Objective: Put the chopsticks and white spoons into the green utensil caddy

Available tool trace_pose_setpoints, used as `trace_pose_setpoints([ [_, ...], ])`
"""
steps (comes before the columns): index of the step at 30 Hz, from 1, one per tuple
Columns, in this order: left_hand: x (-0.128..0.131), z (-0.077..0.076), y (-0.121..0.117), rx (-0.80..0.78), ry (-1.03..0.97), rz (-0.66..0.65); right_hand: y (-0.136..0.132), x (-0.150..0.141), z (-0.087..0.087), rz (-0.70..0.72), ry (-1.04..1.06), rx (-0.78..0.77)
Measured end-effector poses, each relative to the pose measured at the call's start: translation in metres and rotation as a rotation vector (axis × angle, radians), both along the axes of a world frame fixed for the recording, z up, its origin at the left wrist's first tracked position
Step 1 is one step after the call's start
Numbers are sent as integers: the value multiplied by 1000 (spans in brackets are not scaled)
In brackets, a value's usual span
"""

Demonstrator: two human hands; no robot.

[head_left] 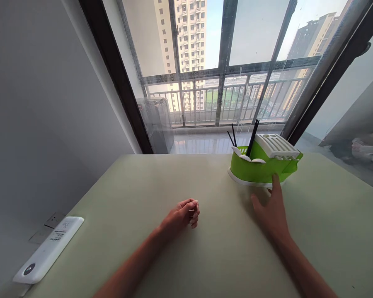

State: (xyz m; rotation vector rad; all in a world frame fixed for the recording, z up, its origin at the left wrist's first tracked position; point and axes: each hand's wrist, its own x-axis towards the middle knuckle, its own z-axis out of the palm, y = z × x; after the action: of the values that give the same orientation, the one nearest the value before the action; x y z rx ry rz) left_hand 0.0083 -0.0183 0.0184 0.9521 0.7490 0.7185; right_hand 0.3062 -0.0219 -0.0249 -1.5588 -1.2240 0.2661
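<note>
A green utensil holder [251, 170] with a white base stands at the far right of the table [136, 186]. Black chopsticks [253, 137] rise from its left compartment, where white spoons [245, 157] hang over the front rim. The right part has a white slotted top [279, 145]. My right hand [272, 213] is just in front of the holder, fingers and thumb apart; its raised finger overlaps the lower front, and I cannot tell whether it touches. Near the table's middle, my left hand [182, 215] rests with curled fingers, nothing visible in it.
A long white device [49, 248] with printed text lies along the left edge, beside the grey wall [34, 103] and a socket. Beyond the table's far edge are a dark-framed glass door [224, 37] and a balcony railing [199, 99].
</note>
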Motion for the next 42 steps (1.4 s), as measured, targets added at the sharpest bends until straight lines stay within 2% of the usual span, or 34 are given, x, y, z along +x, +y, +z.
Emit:
trace_pose_setpoints([
  [4,0,2,-1,-5,7,-7,0,-5,2,33,-40,28],
  [12,0,4,-1,-4,5,-15,-1,2,5,-46,-46,59],
  [17,-1,3,-1,4,-1,-17,0,6,6,-44,-69,115],
  [28,0,1,0,23,-8,-13,16,20,-13,17,-273,121],
  [42,1,1,-1,22,-1,-9,13,29,-15,15,-144,128],
])
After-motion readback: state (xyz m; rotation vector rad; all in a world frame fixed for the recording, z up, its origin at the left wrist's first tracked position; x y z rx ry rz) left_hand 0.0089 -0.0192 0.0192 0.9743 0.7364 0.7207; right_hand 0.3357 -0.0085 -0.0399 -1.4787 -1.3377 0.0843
